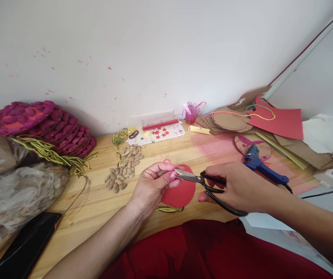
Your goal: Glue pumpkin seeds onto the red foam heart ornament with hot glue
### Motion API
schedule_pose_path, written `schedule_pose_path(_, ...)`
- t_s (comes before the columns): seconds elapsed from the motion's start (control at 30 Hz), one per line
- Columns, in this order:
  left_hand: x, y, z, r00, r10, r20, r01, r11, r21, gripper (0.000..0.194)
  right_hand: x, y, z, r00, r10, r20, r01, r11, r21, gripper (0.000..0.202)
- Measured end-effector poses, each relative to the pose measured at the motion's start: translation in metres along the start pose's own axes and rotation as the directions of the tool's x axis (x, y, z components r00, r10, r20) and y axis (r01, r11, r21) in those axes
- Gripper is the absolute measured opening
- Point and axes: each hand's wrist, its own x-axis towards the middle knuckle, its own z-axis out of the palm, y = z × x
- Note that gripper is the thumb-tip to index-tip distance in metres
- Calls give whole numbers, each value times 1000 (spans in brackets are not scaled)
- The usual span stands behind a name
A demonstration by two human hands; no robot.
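My right hand [233,186] is closed around the black handles of a pair of scissors [194,178], whose blades point left. Between thumb and fingers, my left hand [155,182] pinches something small at the blade tips; it is too small and hidden to make out. Below both hands a red disc [182,193] lies on the wooden table [96,217], with a pink loop at its top edge and yellow-green cord at its bottom edge. Up and left of my left hand is a pile of peanuts [128,161].
Purple-studded discs [64,130] are stacked at the left, above a plastic bag [24,193]. Star stickers [160,133] lie at the back. A blue glue gun [265,168], cardboard discs [230,120] and red paper [282,120] are at the right.
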Motion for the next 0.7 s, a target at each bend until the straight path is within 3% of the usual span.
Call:
schedule_pose_path(0.13, 0, 0, 1, 1000, 21, -5, -21, 1000, 20, 26, 1, -2, 1, 999, -3, -44, 1, 999, -45, 36)
schedule_pose_path(0.33, 0, -1, 1, 1000, 29, 0, -29, 999, 30, 26, 0, -4, -1, 1000, 20, 3, -20, 999, -29, 40)
schedule_pose_path(0.7, -1, -1, 2, 999, 36, -17, -36, 999, 2, 27, 2, -2, 3, 999, -16, -28, 16, 1000, -23, 34)
